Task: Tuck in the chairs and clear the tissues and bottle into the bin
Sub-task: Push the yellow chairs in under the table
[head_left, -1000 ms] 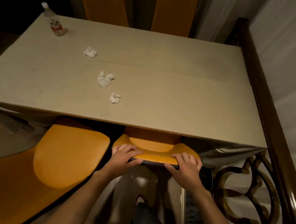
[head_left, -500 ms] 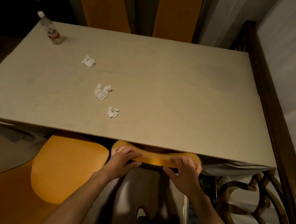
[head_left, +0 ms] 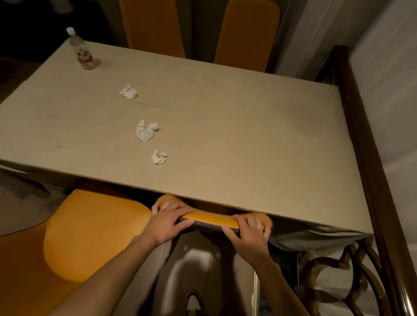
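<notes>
Under both hands, the chair back (head_left: 211,218) sits at the table (head_left: 230,134) edge, left hand (head_left: 167,220) & right hand (head_left: 248,232) each curled over its top rail. Risk: fingers (head_left: 257,221) pinched vs. the edge if pushed further. Beyond the hands lie three tissues (head_left: 145,132); bottle (head_left: 82,50) farthest, front-left. Second chair (head_left: 91,235) just left, not tucked.

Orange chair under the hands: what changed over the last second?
The orange padded chair slid forward under the beige table; its seat is now hidden. Left hand and right hand still grip its backrest. Plastic bottle and three crumpled white tissues unmoved.
</notes>
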`<state>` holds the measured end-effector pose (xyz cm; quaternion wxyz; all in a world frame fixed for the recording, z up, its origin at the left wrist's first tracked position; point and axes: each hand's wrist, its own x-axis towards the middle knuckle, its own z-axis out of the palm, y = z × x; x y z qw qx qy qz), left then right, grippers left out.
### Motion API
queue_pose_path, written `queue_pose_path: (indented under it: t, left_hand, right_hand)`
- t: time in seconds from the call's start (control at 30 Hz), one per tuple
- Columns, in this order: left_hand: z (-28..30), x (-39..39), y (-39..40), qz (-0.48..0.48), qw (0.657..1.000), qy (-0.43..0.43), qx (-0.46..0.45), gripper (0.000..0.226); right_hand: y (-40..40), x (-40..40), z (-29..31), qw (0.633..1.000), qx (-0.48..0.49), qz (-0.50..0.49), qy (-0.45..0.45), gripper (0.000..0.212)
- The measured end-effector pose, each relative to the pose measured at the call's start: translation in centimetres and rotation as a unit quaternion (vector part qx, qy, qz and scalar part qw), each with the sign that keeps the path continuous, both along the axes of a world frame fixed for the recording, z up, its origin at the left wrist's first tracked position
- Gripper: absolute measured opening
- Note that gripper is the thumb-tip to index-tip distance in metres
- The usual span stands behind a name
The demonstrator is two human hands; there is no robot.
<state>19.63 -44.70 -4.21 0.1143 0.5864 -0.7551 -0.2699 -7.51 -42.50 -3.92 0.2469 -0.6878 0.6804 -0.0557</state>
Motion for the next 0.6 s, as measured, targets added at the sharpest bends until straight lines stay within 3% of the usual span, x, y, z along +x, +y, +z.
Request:
queue_pose_path:
  t: [0.13,0.4,0.6]
  left_hand:
    - [0.7,-0.8,2.3,0.057,0.997,0.010,-0.050,0.039]
    - [3.7,1.1,9.0,0.108,0.985,-0.011,-0.131,0.033]
    - [5.6,4.9,15.6,0.143,0.978,-0.026,-0.151,0.028]
  right_hand:
    - [1.2,-0.1,1.5,0.999,-0.002,0.012,-0.040,0.051]
    - [4.9,2.3,4.2,0.988,-0.107,0.090,-0.062,0.041]
    - [8.8,6.6,5.3,0.977,-0.136,0.143,-0.077,0.047]
